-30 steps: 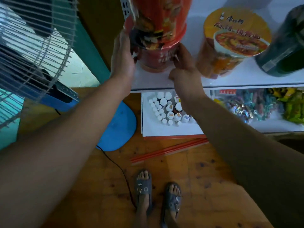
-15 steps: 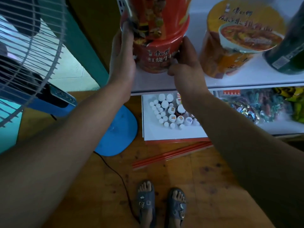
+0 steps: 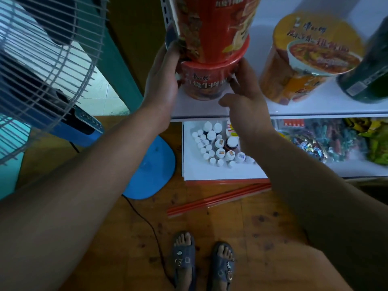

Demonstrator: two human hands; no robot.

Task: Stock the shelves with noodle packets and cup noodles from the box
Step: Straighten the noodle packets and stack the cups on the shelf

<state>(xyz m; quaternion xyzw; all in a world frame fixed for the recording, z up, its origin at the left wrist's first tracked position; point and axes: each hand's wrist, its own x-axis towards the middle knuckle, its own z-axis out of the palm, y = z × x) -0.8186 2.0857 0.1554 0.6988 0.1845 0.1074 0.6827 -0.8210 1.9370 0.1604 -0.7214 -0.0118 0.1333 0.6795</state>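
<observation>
Two red cup noodles stand stacked at the left end of the white shelf (image 3: 315,106): an upper cup (image 3: 214,28) on a lower cup (image 3: 203,85). My left hand (image 3: 163,80) lies flat against the stack's left side, with its fingers reaching up to the upper cup. My right hand (image 3: 245,97) touches the lower cup's right side with its fingertips, and its thumb sticks out free of the cup. A yellow cup noodle (image 3: 304,59) stands to the right, then a dark green cup (image 3: 369,76). The box is out of view.
A standing fan (image 3: 42,70) with a blue base (image 3: 151,169) is close on the left. The shelf below holds small white-capped bottles (image 3: 218,148) and candy packets (image 3: 327,141). Red strips (image 3: 216,200) and a black cable (image 3: 147,223) lie on the wooden floor by my feet.
My right hand has loosened and slid down and back from the lower cup, its thumb now off it. The stack and my left hand stay in place.
</observation>
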